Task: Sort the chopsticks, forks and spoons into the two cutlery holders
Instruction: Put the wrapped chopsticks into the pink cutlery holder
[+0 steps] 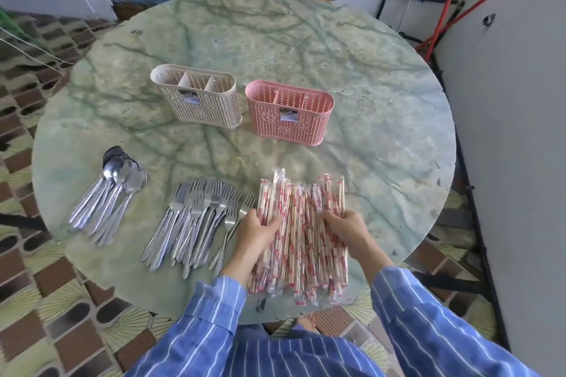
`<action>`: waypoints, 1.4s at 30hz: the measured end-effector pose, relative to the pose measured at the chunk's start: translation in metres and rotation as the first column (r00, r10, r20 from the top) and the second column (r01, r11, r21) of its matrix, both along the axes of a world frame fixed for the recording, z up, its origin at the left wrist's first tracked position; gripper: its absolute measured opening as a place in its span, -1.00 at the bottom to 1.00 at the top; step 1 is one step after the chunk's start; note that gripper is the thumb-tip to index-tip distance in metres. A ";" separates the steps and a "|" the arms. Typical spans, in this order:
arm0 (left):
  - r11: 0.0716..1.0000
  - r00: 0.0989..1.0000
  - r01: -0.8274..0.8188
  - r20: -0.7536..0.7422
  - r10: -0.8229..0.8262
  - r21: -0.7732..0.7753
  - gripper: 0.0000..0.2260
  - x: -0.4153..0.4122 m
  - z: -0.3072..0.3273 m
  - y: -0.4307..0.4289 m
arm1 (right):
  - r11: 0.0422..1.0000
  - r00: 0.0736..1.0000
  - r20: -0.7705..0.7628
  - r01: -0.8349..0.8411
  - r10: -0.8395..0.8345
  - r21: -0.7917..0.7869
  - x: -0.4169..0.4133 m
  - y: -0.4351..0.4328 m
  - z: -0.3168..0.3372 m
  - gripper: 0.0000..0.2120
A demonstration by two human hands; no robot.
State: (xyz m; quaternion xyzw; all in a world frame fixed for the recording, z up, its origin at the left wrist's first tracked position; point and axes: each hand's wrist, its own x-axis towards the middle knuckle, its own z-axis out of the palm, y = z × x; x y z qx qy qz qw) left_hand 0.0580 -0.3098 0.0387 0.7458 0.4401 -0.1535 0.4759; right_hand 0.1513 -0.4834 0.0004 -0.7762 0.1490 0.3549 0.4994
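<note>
Green-veined marble forms the top of the round table (367,64); we log the layout from the head view

Far centre: two perforated plastic cutlery holders stand upright side by side, with a narrow gap between them. The cream holder (199,101) is on the left and a little farther back. The pink holder (289,115) is on the right. Each shows three compartments split by two dividers, and each carries a small label on its near wall.

Near left: the spoons (113,193) lie in a fanned stack, bowls pointing away from us and handles toward the table edge. To their right, with bare marble between, the forks (193,220) lie in a loose heap, tines pointing away. The rightmost forks meet the left edge of the chopstick pile; we cannot tell whether they touch it or run under it.

Near centre: the wrapped chopsticks (301,239), in clear wrappers with red print, lie in a broad flat pile, near ends at the table's edge.

Left hand (255,231): on the pile's left side, fingers curled and dug in among the packets, gripping some. Right hand (346,228): on the pile's right side, fingers curled round a handful. Both wrists wear blue striped sleeves (214,309)
</note>
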 end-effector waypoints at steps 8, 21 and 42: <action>1.000 0.999 -0.009 0.044 0.008 0.017 -0.36 -0.001 0.003 0.001 | 0.996 0.997 0.063 -0.029 0.035 -0.087 0.001 0.008 -0.008 -0.84; 0.986 0.980 0.044 0.198 -0.012 -0.159 -0.59 0.007 0.012 0.016 | 0.981 0.991 -0.121 0.078 -0.057 0.176 0.011 -0.011 0.001 -0.84; 0.771 0.485 0.050 0.690 0.537 -0.635 -0.81 0.179 0.137 0.038 | 0.680 0.846 -0.361 0.532 -0.393 0.504 0.046 -0.028 0.024 -0.87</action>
